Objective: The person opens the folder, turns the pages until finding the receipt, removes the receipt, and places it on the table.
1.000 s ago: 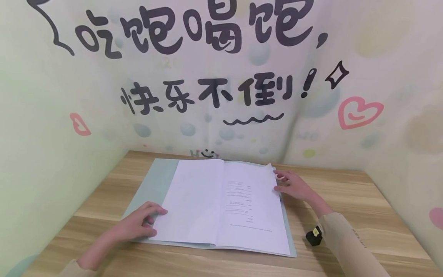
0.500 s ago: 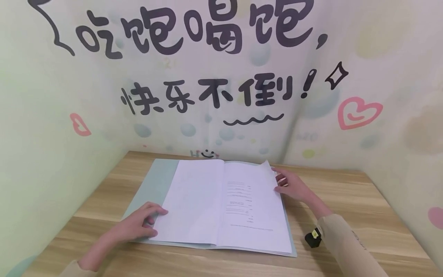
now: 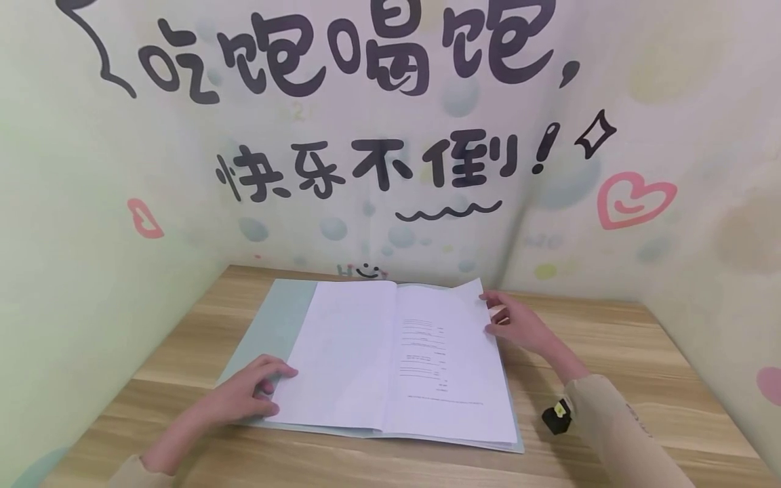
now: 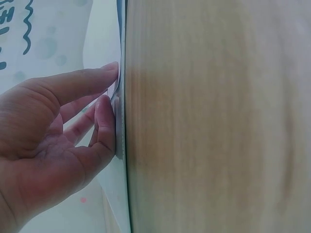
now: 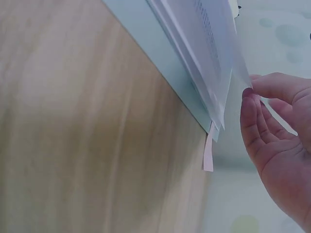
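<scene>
An open light-blue folder [image 3: 268,325] with white pages lies on the table in the head view. Its left page [image 3: 342,352] looks blank; the right-hand sheet [image 3: 451,366] bears printed lines. My left hand [image 3: 247,390] rests on the left page's outer edge, thumb and fingertips apart. In the left wrist view that hand [image 4: 63,126] touches the paper at the folder's edge. My right hand [image 3: 518,325] holds the right-hand sheet near its far outer corner, which is lifted. The right wrist view shows the thumb and fingers of this hand [image 5: 282,126] pinching the sheet's edge.
The wooden table [image 3: 610,339] meets a printed wall [image 3: 366,237] just behind the folder. A small black object with a yellow mark [image 3: 556,417] shows by the right sleeve. A narrow pale strip [image 5: 208,150] sticks out past the folder's corner in the right wrist view.
The right-hand sheet's far corner, bent over before, now stands up flatter and higher in my right hand's pinch. My left hand stays in its place.
</scene>
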Demonstrator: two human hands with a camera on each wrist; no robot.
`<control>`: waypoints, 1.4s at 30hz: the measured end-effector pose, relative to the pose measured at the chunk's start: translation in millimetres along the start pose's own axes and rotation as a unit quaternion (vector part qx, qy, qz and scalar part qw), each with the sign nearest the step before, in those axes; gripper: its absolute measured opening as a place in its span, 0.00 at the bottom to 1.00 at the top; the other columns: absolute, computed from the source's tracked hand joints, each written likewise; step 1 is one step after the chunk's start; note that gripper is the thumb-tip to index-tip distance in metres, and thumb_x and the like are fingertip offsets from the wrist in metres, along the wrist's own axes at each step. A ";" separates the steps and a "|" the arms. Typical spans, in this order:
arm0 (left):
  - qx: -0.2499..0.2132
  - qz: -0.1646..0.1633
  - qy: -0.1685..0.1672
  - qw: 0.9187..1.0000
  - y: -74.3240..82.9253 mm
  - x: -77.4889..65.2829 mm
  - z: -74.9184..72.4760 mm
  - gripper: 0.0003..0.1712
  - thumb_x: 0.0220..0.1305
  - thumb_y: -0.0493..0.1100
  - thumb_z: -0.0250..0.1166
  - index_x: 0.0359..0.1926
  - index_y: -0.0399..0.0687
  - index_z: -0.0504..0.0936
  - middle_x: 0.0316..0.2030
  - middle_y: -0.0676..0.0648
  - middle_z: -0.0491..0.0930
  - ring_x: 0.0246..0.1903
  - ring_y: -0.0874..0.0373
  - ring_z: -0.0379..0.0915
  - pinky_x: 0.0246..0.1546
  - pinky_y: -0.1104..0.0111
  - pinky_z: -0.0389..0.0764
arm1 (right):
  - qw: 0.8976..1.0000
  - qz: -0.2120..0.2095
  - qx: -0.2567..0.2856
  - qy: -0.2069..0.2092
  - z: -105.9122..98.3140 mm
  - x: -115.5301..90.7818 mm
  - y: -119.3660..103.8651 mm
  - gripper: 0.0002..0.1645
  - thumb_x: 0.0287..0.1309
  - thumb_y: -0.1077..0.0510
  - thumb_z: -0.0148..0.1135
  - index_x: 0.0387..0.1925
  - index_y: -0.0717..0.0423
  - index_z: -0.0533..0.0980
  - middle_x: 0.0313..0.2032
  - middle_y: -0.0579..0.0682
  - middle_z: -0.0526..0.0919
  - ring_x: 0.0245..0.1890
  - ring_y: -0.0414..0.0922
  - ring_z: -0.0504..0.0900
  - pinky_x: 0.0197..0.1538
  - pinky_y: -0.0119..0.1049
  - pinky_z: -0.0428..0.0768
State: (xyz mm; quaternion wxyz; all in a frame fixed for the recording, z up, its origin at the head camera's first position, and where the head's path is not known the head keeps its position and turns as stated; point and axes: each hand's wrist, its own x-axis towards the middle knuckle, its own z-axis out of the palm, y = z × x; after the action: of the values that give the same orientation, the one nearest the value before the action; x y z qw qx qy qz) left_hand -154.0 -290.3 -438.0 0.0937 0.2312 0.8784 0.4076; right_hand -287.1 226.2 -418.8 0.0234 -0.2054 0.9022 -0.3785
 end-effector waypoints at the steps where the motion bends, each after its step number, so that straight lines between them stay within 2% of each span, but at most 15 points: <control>1: 0.000 -0.001 0.000 1.000 -0.1 -0.3 -0.1 0.31 0.51 0.36 0.73 0.58 0.37 0.75 0.55 0.37 0.67 0.38 0.66 0.62 0.35 0.75 0.75 | 1.000 -0.005 0.000 -0.001 -0.4 1.0 -0.3 0.34 0.56 0.66 0.68 0.64 0.63 0.68 0.55 0.64 0.76 0.41 0.47 0.80 0.46 0.35 0.81; 6: 0.000 -0.002 -0.001 1.000 1.9 -1.6 -0.5 0.31 0.52 0.36 0.72 0.58 0.37 0.75 0.55 0.37 0.68 0.38 0.64 0.63 0.36 0.75 0.76 | 1.000 -0.018 -0.016 -0.010 -7.0 4.3 -3.3 0.25 0.60 0.61 0.66 0.58 0.61 0.74 0.56 0.61 0.79 0.43 0.46 0.80 0.42 0.31 0.80; 10: 0.002 -0.005 -0.001 1.000 2.2 -1.9 -0.5 0.31 0.52 0.36 0.72 0.58 0.37 0.75 0.54 0.38 0.68 0.38 0.64 0.63 0.36 0.75 0.76 | 0.999 -0.016 -0.022 -0.016 -14.3 6.0 -13.2 0.21 0.66 0.58 0.60 0.59 0.57 0.75 0.57 0.59 0.80 0.48 0.51 0.80 0.45 0.36 0.80; 13: 0.002 -0.004 -0.001 1.000 2.3 -1.7 -0.7 0.30 0.52 0.36 0.72 0.58 0.37 0.75 0.54 0.38 0.68 0.38 0.64 0.63 0.37 0.74 0.76 | 0.999 -0.029 -0.018 -0.019 -17.5 10.0 -17.0 0.20 0.68 0.60 0.56 0.60 0.57 0.75 0.58 0.60 0.79 0.50 0.53 0.79 0.48 0.38 0.79; 18: -0.002 -0.005 -0.005 1.000 3.5 -1.5 -1.1 0.30 0.53 0.36 0.72 0.58 0.37 0.75 0.54 0.38 0.68 0.39 0.63 0.63 0.38 0.74 0.77 | 0.998 -0.062 -0.020 -0.017 -19.4 18.2 -27.0 0.21 0.68 0.66 0.52 0.61 0.58 0.75 0.59 0.60 0.79 0.50 0.54 0.80 0.47 0.36 0.80; 24: 0.004 -0.010 -0.005 1.000 3.7 -2.0 -1.2 0.30 0.52 0.36 0.72 0.58 0.37 0.75 0.54 0.38 0.68 0.39 0.63 0.63 0.38 0.74 0.77 | 0.995 -0.093 -0.046 0.001 -17.4 30.5 -46.4 0.22 0.65 0.67 0.57 0.61 0.56 0.75 0.56 0.59 0.79 0.48 0.52 0.82 0.49 0.42 0.83; 29: 0.002 -0.012 -0.002 1.000 3.6 -2.0 -1.6 0.30 0.52 0.36 0.72 0.58 0.38 0.76 0.54 0.39 0.68 0.39 0.63 0.64 0.37 0.74 0.76 | 0.994 -0.100 -0.050 -0.005 -11.1 42.9 -67.6 0.24 0.64 0.65 0.60 0.61 0.57 0.74 0.58 0.58 0.78 0.49 0.52 0.81 0.52 0.47 0.82; 36: -0.013 -0.021 -0.008 1.000 -1.3 -3.0 0.2 0.31 0.53 0.37 0.72 0.59 0.39 0.75 0.58 0.35 0.67 0.40 0.61 0.66 0.38 0.74 0.77 | 0.994 -0.092 -0.050 -0.031 9.2 59.5 -91.3 0.25 0.63 0.59 0.64 0.62 0.52 0.74 0.59 0.56 0.78 0.49 0.49 0.81 0.53 0.46 0.82; 42: -0.008 -0.029 0.006 1.000 -1.3 -4.1 0.5 0.32 0.52 0.37 0.73 0.59 0.40 0.74 0.60 0.35 0.69 0.42 0.60 0.70 0.39 0.73 0.79 | 0.994 -0.098 -0.033 -0.045 23.9 74.0 -106.7 0.27 0.62 0.57 0.65 0.62 0.51 0.74 0.59 0.56 0.78 0.51 0.48 0.80 0.55 0.46 0.81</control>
State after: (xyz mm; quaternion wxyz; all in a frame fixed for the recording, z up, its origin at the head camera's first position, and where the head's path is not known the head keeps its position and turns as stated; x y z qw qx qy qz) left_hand -150.6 -292.7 -439.4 0.1026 0.2025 0.8819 0.4131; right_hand -312.4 114.3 -353.5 0.0200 -0.3105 0.8877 -0.3394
